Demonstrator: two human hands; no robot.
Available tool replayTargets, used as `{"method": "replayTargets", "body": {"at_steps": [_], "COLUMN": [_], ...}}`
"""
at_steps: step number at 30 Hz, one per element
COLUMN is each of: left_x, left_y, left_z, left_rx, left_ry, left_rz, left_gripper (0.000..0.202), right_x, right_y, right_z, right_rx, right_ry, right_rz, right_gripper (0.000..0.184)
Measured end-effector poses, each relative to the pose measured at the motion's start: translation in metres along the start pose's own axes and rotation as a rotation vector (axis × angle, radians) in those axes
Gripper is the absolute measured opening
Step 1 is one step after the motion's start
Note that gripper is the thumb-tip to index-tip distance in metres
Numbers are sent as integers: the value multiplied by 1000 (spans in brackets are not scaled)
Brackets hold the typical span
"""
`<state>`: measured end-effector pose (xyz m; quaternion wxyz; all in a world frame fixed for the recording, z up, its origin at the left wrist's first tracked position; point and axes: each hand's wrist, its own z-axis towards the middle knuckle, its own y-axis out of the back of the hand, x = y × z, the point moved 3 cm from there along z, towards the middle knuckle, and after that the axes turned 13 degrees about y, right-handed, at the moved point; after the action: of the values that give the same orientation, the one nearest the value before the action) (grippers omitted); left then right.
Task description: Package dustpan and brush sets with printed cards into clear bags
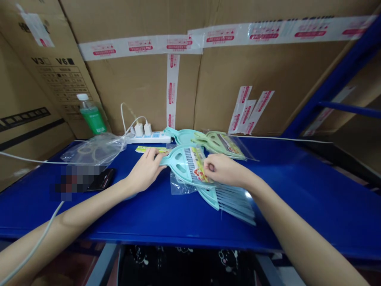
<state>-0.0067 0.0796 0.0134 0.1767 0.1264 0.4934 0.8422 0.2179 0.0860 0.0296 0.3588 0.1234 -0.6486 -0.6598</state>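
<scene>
My left hand (147, 169) grips the handle of a light-blue hand broom (178, 163) with grey bristles. A printed label card (199, 163) lies over the bristles. At the card's right edge is my right hand (222, 170), closed in a fist; what its fingers pinch is hidden. Clear plastic wrap (181, 186) shows beneath the broom. Under it lies a second light-blue hand broom (210, 197), its bristles fanned toward the lower right. Just behind are a light-blue dustpan (186, 136) and a green brush set (217, 141) in a clear bag.
A white power strip (151, 138) with plugged-in chargers stands at the back of the blue table (297, 190). To the left are crumpled plastic bags (95, 150), a green-labelled bottle (92, 117) and a black phone-like object (102, 179). Cardboard (143, 87) walls the back; a white cable crosses my left arm.
</scene>
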Motion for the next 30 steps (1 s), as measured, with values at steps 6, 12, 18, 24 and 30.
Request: {"method": "replayTargets", "body": {"at_steps": [6,12,18,24,30], "left_x": [10,24,25,22,22], "left_y": [5,7,9,12,13], "left_z": [-8,-17,-19,-21,-23], "left_rx": [37,28,37,31,36], "left_ry": [26,40,69,52,39], "left_rz": [-70,-102,-126,-142,-133], "left_gripper": [25,28,25,25,25], "right_x": [-6,-18,-4,-3,-5], "right_y": [10,10,14,6,3], "right_z": [-1,-7,-2,2,4], "right_rx": [-4,95,-151,-102,-92], "right_ry": [-140,-212,53,-51,-83], "right_rz": [26,-105,-106,140,228], "right_gripper": [22,18,13,24,18]}}
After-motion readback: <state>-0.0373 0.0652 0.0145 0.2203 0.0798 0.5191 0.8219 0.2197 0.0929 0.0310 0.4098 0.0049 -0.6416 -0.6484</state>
